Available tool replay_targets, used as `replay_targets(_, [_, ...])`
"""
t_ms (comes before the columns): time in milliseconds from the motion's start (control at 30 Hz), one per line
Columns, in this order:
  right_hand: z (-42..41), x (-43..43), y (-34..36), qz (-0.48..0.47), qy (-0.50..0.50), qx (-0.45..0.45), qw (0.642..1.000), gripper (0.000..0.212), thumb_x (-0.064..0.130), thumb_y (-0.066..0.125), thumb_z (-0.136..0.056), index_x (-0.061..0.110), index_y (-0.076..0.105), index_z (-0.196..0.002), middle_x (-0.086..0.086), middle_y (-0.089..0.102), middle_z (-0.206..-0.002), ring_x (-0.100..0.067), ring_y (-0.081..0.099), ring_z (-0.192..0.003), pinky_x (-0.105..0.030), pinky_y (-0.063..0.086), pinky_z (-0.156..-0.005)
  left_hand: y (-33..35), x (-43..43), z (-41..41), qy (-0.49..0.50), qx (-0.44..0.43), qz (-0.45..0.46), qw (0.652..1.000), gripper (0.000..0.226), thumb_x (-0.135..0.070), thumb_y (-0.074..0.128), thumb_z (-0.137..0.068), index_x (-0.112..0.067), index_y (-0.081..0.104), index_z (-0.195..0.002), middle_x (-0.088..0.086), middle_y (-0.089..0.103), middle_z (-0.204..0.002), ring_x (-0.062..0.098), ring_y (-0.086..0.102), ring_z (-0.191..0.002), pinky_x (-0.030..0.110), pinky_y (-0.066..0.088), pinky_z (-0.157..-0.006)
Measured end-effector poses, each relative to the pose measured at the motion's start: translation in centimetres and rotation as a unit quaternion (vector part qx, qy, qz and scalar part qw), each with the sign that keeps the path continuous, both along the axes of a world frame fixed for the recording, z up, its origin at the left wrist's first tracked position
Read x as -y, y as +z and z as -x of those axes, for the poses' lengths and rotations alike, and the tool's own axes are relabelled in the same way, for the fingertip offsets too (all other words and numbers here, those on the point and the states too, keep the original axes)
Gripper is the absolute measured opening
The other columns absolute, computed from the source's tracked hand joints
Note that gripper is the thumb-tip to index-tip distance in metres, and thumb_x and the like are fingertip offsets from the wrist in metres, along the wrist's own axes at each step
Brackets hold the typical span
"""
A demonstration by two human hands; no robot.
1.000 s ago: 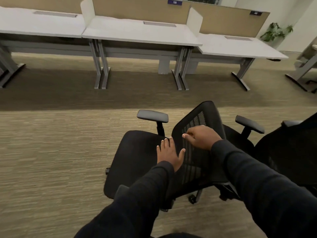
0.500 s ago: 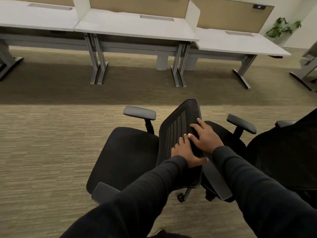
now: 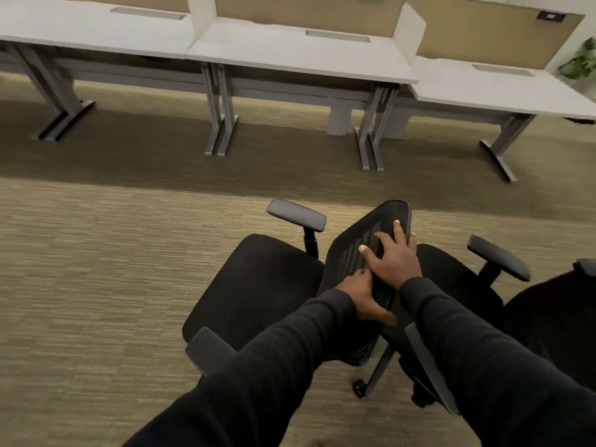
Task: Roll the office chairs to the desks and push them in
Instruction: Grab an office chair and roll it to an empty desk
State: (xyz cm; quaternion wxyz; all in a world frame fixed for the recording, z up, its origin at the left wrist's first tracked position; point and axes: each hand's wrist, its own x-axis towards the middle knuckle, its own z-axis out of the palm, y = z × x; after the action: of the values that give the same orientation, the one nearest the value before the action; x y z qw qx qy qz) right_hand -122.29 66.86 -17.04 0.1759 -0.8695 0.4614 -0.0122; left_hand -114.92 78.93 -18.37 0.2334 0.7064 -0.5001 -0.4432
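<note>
A black office chair stands on the carpet with its mesh backrest (image 3: 353, 253) toward me and its seat (image 3: 258, 285) pointing left and away. My left hand (image 3: 362, 298) grips the backrest low down, thumb wrapped round its near side. My right hand (image 3: 392, 256) lies spread on the mesh higher up, with fingers curled over the right edge. Its two armrests (image 3: 296, 214) stick out at either side of the seat. A row of white desks (image 3: 290, 56) with grey legs runs across the far side, a strip of carpet away from the chair.
A second black chair (image 3: 451, 279) stands right behind the held one, touching or nearly so, and a third (image 3: 554, 317) is at the far right. Tan divider panels (image 3: 306, 8) back the desks. A plant (image 3: 580, 59) sits at the right end. Open carpet (image 3: 96, 285) lies to the left.
The chair has swung so its seat points further left. My right hand slid up the backrest and my left hand moved lower. The desks look nearer.
</note>
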Motion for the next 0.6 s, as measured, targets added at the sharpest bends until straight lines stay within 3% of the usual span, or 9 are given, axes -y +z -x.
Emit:
replay_targets(200, [-4.6, -0.6, -0.4, 0.015, -0.035, -0.018, 0.999, 0.075, 0.07, 0.045, -0.092, 0.023, 0.041, -0.151, -0.011, 0.004, -0.168, -0.045, 0.0, -0.151, -0.053, 0.004, -0.122, 0.0, -2.6, -5.4, -0.029, 0.011, 0.023, 0.999, 0.116, -0.039, 0.089, -0.066, -0.025, 0.017, -0.156, 0.011, 0.04, -0.149, 0.032, 0.043, -0.133, 0.047, 0.04, -0.111])
replay_targets(333, [-9.4, -2.0, -0.7, 0.015, -0.063, -0.015, 0.998, 0.074, 0.068, 0.042, -0.094, 0.02, 0.042, -0.149, -0.014, 0.004, -0.168, -0.044, -0.001, -0.152, -0.052, -0.001, -0.123, 0.0, -4.6, -11.3, -0.058, 0.018, 0.005, 0.998, 0.118, -0.036, 0.088, -0.071, -0.023, 0.01, -0.158, 0.01, 0.033, -0.154, 0.03, 0.038, -0.137, 0.047, 0.037, -0.114])
replay_targets(500, [-14.9, -3.5, -0.3, -0.003, -0.12, 0.002, 0.993, 0.071, 0.063, 0.048, -0.094, 0.02, 0.042, -0.15, -0.012, 0.003, -0.168, -0.047, -0.002, -0.151, -0.053, 0.005, -0.121, 0.6, -7.1, -19.1, -0.1, -0.001, -0.042, 0.994, 0.117, -0.027, 0.084, -0.077, -0.027, 0.001, -0.159, 0.007, 0.021, -0.162, 0.027, 0.029, -0.144, 0.039, 0.029, -0.118])
replay_targets(600, [-18.3, -4.5, -0.5, -0.006, -0.153, 0.024, 0.988, 0.068, 0.058, 0.053, -0.093, 0.018, 0.044, -0.148, -0.011, 0.004, -0.168, -0.048, -0.001, -0.15, -0.055, 0.009, -0.121, 0.8, -8.9, -24.3, -0.11, -0.004, -0.062, 0.992, 0.114, -0.022, 0.083, -0.077, -0.036, 0.005, -0.158, 0.007, 0.025, -0.161, 0.027, 0.033, -0.141, 0.037, 0.033, -0.116])
